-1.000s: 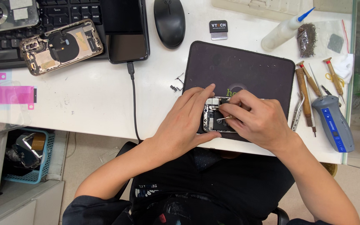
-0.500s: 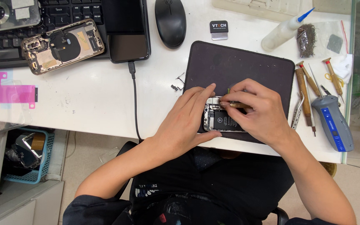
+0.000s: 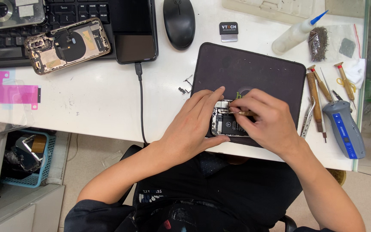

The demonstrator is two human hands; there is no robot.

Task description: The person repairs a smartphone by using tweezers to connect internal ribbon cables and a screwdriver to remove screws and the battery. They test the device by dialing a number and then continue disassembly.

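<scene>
Matt dark rubbery work mat (image 3: pixel 254 68) on smooth white counter (image 3: pixel 95 99); glossy black mouse (image 3: pixel 179 21); wooden-handled screwdrivers (image 3: pixel 316 92); opened phone (image 3: pixel 227 122), bare metal.

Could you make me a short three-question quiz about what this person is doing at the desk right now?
1. True or false: the opened phone under the hands lies on the dark mat.
2. Which hand grips the brass-tipped tool? A) left hand B) right hand
3. What is plugged into the dark phone leaning on the keyboard?

Key
1. True.
2. B: the right hand pinches it over the phone, while the left hand steadies the phone's edge.
3. A black cable that runs off the desk's front edge.
</scene>
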